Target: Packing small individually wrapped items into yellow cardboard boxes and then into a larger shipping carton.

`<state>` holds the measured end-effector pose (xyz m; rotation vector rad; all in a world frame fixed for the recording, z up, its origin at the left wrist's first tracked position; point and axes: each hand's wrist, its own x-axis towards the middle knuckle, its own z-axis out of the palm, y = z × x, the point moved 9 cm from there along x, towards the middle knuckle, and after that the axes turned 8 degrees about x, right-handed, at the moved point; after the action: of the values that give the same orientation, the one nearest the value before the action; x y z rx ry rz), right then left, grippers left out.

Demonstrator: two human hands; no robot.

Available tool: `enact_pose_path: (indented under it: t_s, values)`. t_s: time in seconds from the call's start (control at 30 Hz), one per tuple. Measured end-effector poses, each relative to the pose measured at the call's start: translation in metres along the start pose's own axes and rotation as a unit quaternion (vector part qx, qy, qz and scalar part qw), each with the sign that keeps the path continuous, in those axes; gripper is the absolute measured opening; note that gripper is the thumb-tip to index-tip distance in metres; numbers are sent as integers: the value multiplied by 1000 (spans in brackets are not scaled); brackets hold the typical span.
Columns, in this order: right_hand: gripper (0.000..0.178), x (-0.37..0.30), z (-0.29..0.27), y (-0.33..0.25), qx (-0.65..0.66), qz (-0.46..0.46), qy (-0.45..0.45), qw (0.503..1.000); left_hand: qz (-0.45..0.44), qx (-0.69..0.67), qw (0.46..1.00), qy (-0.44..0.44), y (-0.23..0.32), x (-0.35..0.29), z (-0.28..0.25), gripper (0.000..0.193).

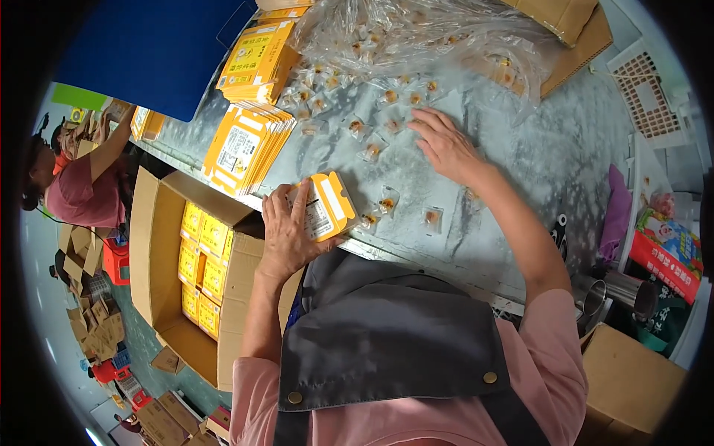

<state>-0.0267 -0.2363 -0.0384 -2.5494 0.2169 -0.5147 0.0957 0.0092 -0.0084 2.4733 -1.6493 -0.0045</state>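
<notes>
At the table's near edge my left hand [284, 232] grips a small yellow and white carton [332, 206], its end flap standing out at the top right. My right hand [448, 151] is spread palm down over the table, fingers apart, close to small clear packets [372, 152] with brownish contents. Whether a fingertip touches a packet, I cannot tell. A few more packets [387, 201] lie between the carton and my right forearm. Left of the carton is a stack of flat, unfolded yellow cartons [236, 152], with another stack [258, 63] behind it.
A big clear plastic bag [416, 33] of packets spreads across the far side. On the left, an open cardboard box [156, 253] holds rows of filled yellow cartons [204, 256]. Scissors [559, 230] and metal cylinders [628, 291] sit at right. Another person [85, 193] works at left.
</notes>
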Motion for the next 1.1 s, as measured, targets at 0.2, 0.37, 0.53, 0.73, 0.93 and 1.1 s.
enact_pose_path:
  t_s: [0.2, 0.37, 0.53, 0.73, 0.93, 1.1]
  values:
    - [42, -62, 0, -51, 12, 23, -74, 997, -12, 4, 1000, -3, -6, -6, -3, 114]
    - [43, -91, 5, -78, 65, -1, -97, 993, -15, -10, 1000, -3, -7, -4, -2, 114]
    - [52, -28, 21, -72, 146, 11, -47, 988, -30, -9, 1000, -3, -7, -8, -5, 112]
    - [82, 4, 68, -93, 37, 3, -96, 995, -69, -7, 998, 2, -23, -22, -11, 109]
    - [63, -56, 63, -108, -27, -52, -120, 991, -48, -43, 998, -18, -8, -11, -14, 108]
    - [79, -87, -3, -84, 45, 33, -87, 995, 97, -38, 993, -54, 41, 15, -1, 114]
